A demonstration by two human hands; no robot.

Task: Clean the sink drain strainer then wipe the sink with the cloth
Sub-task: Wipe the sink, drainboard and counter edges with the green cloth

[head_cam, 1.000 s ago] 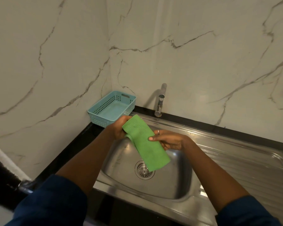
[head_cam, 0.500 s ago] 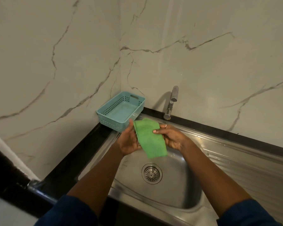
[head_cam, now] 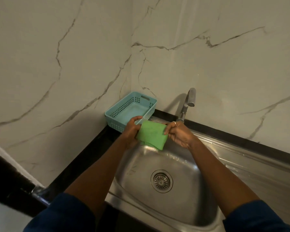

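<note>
A folded green cloth (head_cam: pixel 152 135) is held above the back rim of the steel sink (head_cam: pixel 182 203). My left hand (head_cam: pixel 131 131) grips its left edge and my right hand (head_cam: pixel 178 133), with a ring on one finger, pinches its right edge. Below, the round metal drain strainer (head_cam: pixel 161 181) sits in the drain at the bottom of the basin, uncovered.
A light blue perforated plastic basket (head_cam: pixel 131 108) stands in the corner behind my left hand. A steel tap (head_cam: pixel 188 101) rises at the back rim. The ribbed drainboard (head_cam: pixel 258 164) stretches right. Marble walls close off the back and left; a black counter edge (head_cam: pixel 84 153) runs along the left.
The cloth has been folded shorter, from a long hanging strip into a compact square, and both hands have lifted it up and back toward the basket.
</note>
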